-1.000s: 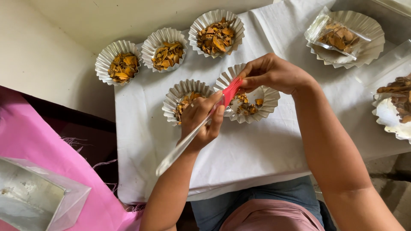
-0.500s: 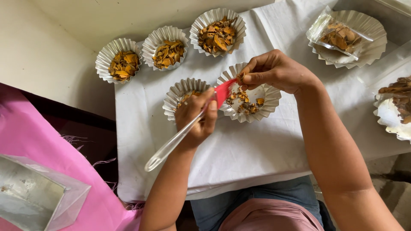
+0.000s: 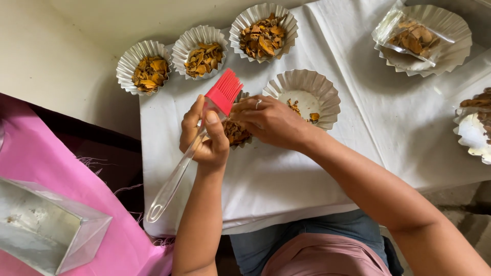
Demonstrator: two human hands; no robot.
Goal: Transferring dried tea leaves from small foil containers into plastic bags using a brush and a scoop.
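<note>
brush (image 3: 223,92) sits in the left hand (image 3: 204,138), fingers closed round its clear handle near the red bristles, which tilt up and away from the cups, likely to keep them out of the way. right hand (image 3: 268,121) lies over the near cup (image 3: 236,134), fingers curled down into its orange chips; whether it pinches any, i cannot tell. just beside it, the almost empty cup (image 3: 307,87) holds a few chips. 3 full cups (image 3: 199,45) stand in a row farther back on the white cloth (image 3: 286,179), well apart from both hands. pink fabric (image 3: 46,153) lies to the left.
</note>
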